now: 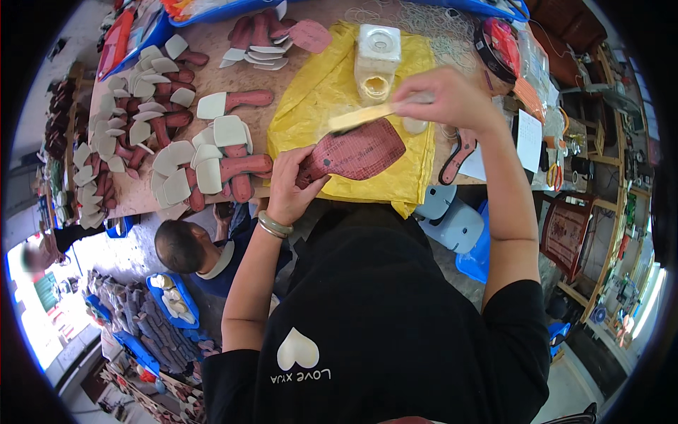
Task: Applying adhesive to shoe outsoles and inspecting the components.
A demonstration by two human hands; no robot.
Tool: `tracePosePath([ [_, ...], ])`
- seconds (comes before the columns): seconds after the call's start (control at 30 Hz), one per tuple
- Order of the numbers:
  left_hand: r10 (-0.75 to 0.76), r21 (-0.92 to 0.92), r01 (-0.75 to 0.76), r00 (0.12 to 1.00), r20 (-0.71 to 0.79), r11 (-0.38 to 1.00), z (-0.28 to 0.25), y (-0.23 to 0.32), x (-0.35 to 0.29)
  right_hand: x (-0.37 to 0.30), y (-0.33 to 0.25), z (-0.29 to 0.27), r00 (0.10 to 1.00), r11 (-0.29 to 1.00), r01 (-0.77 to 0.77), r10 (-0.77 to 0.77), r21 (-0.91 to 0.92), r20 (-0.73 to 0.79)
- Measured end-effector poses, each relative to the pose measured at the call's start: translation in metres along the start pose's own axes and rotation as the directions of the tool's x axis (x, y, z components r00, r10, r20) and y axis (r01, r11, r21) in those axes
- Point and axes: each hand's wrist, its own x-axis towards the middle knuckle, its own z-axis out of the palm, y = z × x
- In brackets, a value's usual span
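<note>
My left hand (288, 184) pinches the narrow end of a dark red, woven-textured insole (364, 152) and holds it over a yellow plastic sheet (296, 106). My right hand (443, 97) grips the handle of a flat brush (360, 117). The brush's dark bristle end rests at the insole's upper left edge. Just beyond my right hand stands a translucent plastic container (379, 53) with a yellowish round opening on its near side. Its contents are hidden. A single pinkish insole with a dark edge (459, 157) lies right of the sheet.
Many red insoles with white pads (233, 166) lie in overlapping piles across the table's left. More are stacked at the back (261, 39). A tangle of pale bands (445, 32), a black round tray (494, 49) and orange scissors (555, 173) are to the right. Another person (191, 247) sits below the table's left edge.
</note>
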Motion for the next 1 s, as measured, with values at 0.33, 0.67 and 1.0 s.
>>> tracePosePath([
  [0.33, -0.165, 0.027, 0.171, 0.974, -0.158, 0.985, 0.006, -0.019, -0.023, -0.066, 0.038, 0.021, 0.901, 0.896, -0.411, 0.427, 0.168, -0.076],
  [0.67, -0.680, -0.444, 0.515, 0.563, -0.469, 0.733, 0.019, -0.177, 0.055, -0.068, 0.056, 0.092, 0.849, 0.845, -0.373, 0.477, 0.384, -0.227],
  [1.0, -0.850, 0.919, 0.349, 0.526, -0.029, 0.185, 0.029, -0.277, 0.170, -0.089, 0.065, 0.099, 0.702, 0.699, -0.503, 0.674, 0.509, -0.231],
])
